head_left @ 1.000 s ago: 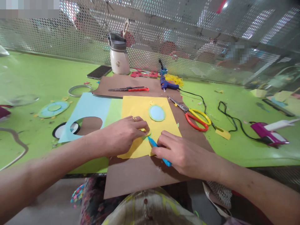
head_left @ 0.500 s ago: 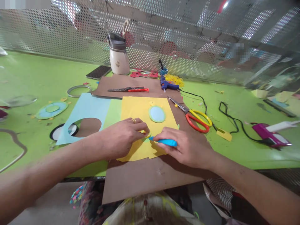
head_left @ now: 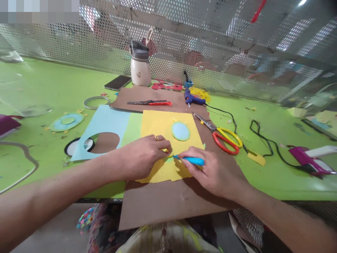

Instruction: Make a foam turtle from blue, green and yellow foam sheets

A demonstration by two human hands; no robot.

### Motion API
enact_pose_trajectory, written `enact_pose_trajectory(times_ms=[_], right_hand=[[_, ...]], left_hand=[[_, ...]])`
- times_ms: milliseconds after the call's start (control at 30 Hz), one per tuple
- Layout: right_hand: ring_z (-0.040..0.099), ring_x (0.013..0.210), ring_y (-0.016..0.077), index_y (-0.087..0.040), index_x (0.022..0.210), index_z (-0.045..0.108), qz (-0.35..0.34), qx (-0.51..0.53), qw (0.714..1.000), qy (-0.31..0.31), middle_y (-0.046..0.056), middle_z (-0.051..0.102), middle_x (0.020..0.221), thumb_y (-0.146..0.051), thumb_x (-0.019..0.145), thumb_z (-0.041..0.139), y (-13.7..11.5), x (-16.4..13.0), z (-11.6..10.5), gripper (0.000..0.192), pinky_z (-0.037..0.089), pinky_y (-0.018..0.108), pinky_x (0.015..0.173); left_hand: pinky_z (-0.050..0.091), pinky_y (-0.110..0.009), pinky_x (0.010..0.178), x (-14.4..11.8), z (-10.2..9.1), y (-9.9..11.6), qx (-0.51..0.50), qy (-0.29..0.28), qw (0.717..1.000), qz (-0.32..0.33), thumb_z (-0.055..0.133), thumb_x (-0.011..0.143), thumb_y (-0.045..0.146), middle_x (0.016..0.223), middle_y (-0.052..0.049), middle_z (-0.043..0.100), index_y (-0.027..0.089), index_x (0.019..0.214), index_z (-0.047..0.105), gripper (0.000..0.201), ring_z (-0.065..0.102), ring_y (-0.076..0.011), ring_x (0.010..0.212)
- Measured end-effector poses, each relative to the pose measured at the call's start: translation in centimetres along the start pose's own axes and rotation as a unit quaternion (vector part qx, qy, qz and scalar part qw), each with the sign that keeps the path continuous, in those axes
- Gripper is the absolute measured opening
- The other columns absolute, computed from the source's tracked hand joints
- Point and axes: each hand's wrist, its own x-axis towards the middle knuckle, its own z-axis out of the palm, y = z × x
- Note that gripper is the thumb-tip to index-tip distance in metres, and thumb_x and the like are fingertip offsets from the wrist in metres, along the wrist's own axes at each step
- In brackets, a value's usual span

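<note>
The left hand [head_left: 143, 158] lies curled on the yellow paper [head_left: 163, 128], its fingertips pinching a small yellow ring [head_left: 168, 153]; most of that ring is hidden under the fingers. The right hand [head_left: 210, 172] grips a blue craft knife [head_left: 191, 160] in a closed hold, its tip pointing at the ring; the blade itself is too small to make out. The yellow sheet rests on brown cardboard [head_left: 168, 200], whose near edge hangs off the green table [head_left: 39, 88]. One blue oval [head_left: 180, 131] lies on the yellow sheet. One pair of scissors [head_left: 221, 135] lies to the right, one blue glue gun [head_left: 192, 100] farther back, and one bottle [head_left: 140, 66] by the mesh wall. A pink tool [head_left: 310, 160] at the right is cut off by the frame.
</note>
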Motion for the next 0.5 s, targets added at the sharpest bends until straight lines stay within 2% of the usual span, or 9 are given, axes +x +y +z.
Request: enact_pose_trajectory(times_ms=[200,333,500], right_hand=[[0.061,0.077,0.0146,-0.017,0.098,0.061,-0.036,0.034,0.998,0.032,0.003,0.064,0.083,-0.018,0.092,0.052,-0.8,-0.3,1.1,0.011,0.048,0.025,0.072],[0.062,0.079,0.0139,-0.019,0.098,0.062,0.001,0.033,0.999,0.019,0.002,0.066,0.085,-0.021,0.093,0.050,-0.4,-0.3,0.8,0.013,0.049,0.025,0.073],[0.065,0.084,0.0195,-0.022,0.098,0.064,0.017,-0.027,0.999,0.031,0.004,0.070,0.091,-0.030,0.093,0.050,0.5,-0.2,0.0,0.017,0.051,0.031,0.075]], left_hand=[[0.049,-0.032,0.085,-0.1,0.1,0.1,-0.025,0.002,1.000,-0.007,0.048,0.067,-0.005,0.111,-0.011,0.063,0.014,0.095,0.065,0.038,0.060,-0.0234,0.098],[0.050,-0.029,0.082,-0.2,0.2,0.1,-0.030,0.001,0.999,-0.017,0.047,0.066,-0.005,0.112,-0.011,0.062,0.014,0.096,0.065,0.039,0.061,-0.0222,0.095],[0.050,-0.027,0.077,-0.3,0.3,0.2,-0.035,-0.008,0.999,-0.026,0.045,0.066,-0.005,0.114,-0.011,0.061,0.012,0.099,0.064,0.042,0.063,-0.0205,0.089]])
